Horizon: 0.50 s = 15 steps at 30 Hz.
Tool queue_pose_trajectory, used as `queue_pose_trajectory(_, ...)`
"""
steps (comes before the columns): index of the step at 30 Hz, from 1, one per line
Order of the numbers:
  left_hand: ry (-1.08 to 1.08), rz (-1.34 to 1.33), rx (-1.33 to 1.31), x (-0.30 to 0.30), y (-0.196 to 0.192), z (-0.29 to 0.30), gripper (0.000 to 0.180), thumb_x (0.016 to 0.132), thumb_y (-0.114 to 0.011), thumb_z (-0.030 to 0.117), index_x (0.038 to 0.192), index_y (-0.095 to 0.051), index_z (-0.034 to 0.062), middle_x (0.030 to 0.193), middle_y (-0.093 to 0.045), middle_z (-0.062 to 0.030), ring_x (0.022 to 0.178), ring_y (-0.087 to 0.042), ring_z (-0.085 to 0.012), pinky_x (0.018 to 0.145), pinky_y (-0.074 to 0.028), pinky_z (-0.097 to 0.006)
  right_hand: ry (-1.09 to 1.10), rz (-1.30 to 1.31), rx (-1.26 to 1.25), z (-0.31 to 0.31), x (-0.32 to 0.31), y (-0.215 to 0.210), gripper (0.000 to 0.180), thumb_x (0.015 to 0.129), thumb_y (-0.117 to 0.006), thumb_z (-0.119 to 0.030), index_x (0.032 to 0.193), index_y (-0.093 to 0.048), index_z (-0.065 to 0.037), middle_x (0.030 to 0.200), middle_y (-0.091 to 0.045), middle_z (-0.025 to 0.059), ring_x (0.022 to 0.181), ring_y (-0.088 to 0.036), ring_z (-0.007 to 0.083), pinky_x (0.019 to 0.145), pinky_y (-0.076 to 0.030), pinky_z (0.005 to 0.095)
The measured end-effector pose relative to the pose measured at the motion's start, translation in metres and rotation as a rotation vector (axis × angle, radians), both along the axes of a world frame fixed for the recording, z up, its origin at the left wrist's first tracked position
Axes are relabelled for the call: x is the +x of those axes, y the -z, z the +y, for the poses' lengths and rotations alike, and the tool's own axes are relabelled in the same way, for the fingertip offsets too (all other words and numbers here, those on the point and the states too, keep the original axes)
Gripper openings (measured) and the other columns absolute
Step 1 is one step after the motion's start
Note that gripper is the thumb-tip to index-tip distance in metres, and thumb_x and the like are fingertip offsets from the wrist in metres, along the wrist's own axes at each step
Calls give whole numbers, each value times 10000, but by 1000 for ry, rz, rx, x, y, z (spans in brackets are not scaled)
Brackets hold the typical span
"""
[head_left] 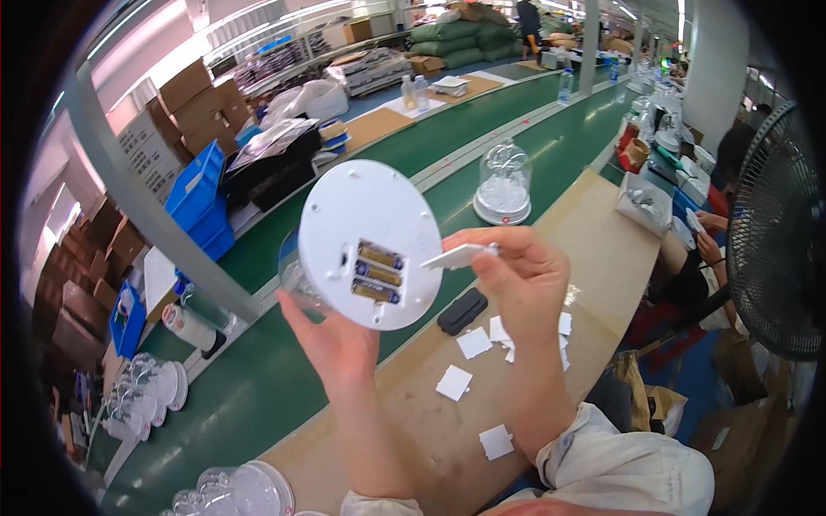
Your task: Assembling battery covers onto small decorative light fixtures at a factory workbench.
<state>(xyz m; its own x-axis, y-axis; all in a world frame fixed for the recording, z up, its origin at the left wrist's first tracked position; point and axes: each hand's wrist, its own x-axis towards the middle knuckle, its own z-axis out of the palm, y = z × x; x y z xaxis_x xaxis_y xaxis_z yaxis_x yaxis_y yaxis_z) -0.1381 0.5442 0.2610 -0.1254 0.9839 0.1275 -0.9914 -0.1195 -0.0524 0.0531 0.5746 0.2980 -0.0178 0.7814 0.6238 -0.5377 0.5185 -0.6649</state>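
Observation:
My left hand [340, 344] is closed around a clear-domed lamp with a round white base [344, 206], its underside turned toward me. Three batteries [379, 272] lie side by side in the uncovered compartment of that base. Between the thumb and fingers of my right hand [525, 271] is a small white battery cover [454, 256], held at the right edge of the base, beside the compartment. Below my hands, several loose white covers [453, 383] and a black oblong case [462, 311] lie on the brown tabletop [413, 421].
A finished-looking domed lamp [503, 189] stands on the green conveyor [456, 163]. More domed lamps [249, 490] are at the lower left. To the right are a black fan [779, 232], a box of parts [645, 204] and a co-worker's hands [707, 236]. A metal post [146, 189] rises at left.

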Motion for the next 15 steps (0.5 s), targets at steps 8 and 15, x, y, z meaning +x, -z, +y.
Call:
queue_pose_trajectory(8, -30, 27, -9, -1, -3, -3, 797, 855, -603, 558, 1444, -309, 108, 1494, -325, -106, 1366, -321, -313, 1130, -275, -495, -30, 61, 50, 1, -15, 3, 123, 859, -635, 39, 973, -605, 2, 1042, -657, 266, 975, -668, 292, 847, -544, 342)
queue_pose_trajectory(15, -33, 68, -16, 4, -6, -3, 787, 857, -609, 548, 1436, -314, 104, 1472, -351, -109, 1348, -346, -307, 1119, -299, -485, -143, 185, 92, -3, -32, 7, 151, 862, -621, 60, 965, -546, -20, 1135, -605, 308, 1074, -623, 354, 893, -541, 406)
